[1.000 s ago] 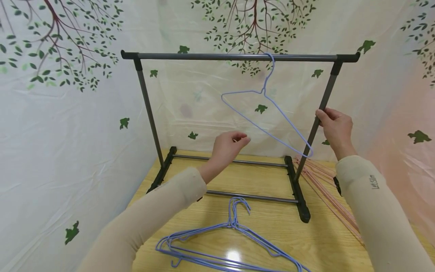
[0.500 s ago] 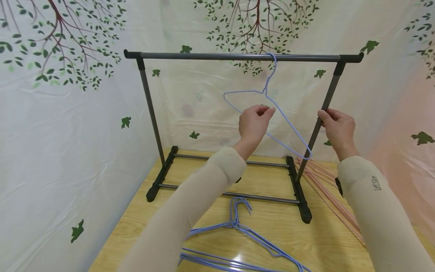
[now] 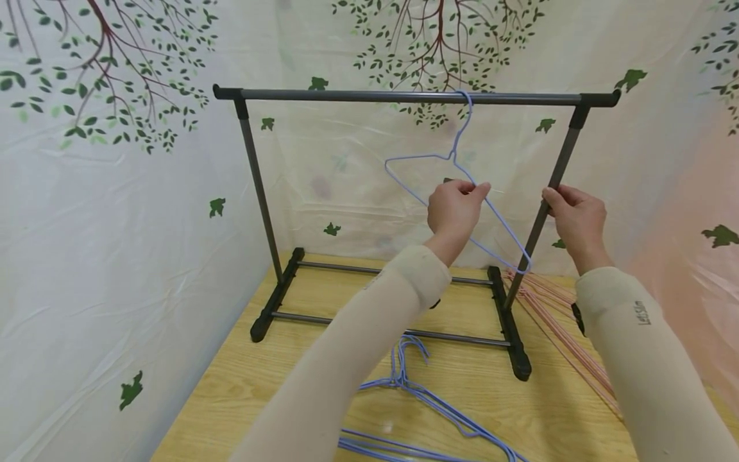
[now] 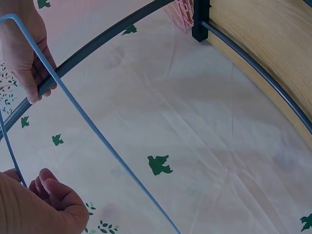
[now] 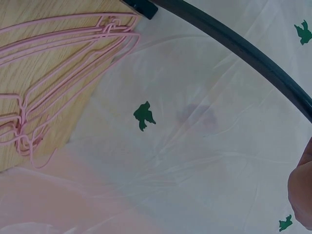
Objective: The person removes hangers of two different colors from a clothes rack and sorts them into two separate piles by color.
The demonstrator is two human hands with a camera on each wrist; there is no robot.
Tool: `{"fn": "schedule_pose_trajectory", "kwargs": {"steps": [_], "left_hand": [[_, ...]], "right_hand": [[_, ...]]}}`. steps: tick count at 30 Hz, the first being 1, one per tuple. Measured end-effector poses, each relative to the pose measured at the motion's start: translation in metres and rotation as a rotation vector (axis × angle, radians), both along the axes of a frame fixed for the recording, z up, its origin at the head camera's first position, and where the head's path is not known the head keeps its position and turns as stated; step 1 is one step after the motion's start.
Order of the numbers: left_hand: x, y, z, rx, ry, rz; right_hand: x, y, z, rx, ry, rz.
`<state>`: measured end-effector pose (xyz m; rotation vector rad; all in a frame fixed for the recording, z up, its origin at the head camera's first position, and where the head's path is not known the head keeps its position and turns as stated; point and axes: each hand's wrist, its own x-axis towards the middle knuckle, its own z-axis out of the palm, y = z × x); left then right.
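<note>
A blue wire hanger (image 3: 453, 154) hangs by its hook from the top bar of the black garment rack (image 3: 346, 96), right of the middle. My left hand (image 3: 458, 208) pinches the hanger's right sloping arm between thumb and fingers. In the left wrist view, the hanger wire (image 4: 105, 143) runs past my left hand (image 4: 48, 204), and its other stretch reaches in by the fingers. My right hand (image 3: 579, 221) grips the rack's right upright (image 3: 562, 160), thumb on the near side. In the right wrist view only the edge of my right hand (image 5: 301, 192) shows.
Several blue hangers (image 3: 430, 398) lie stacked on the wooden table (image 3: 231, 398) in front of the rack, partly hidden by my left sleeve. Several pink hangers (image 5: 68, 63) lie to the right of the rack base. A leaf-printed cloth (image 3: 138, 212) encloses the table.
My left hand has moved right and up from the space inside the rack to the hanging hanger's right arm. My right hand keeps its grip on the upright.
</note>
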<state>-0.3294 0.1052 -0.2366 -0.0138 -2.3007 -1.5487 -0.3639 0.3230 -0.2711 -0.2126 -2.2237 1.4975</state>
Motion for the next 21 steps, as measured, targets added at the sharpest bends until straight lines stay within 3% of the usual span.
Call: {"fn": "schedule_pose_trajectory", "kwargs": {"steps": [13, 21], "left_hand": [[0.001, -0.004, 0.003, 0.017, 0.026, 0.044], [0.009, -0.014, 0.005, 0.012, 0.102, -0.004]], "right_hand": [[-0.001, 0.0, 0.0, -0.005, 0.025, 0.0], [0.0, -0.001, -0.001, 0.001, 0.016, 0.0]]}}
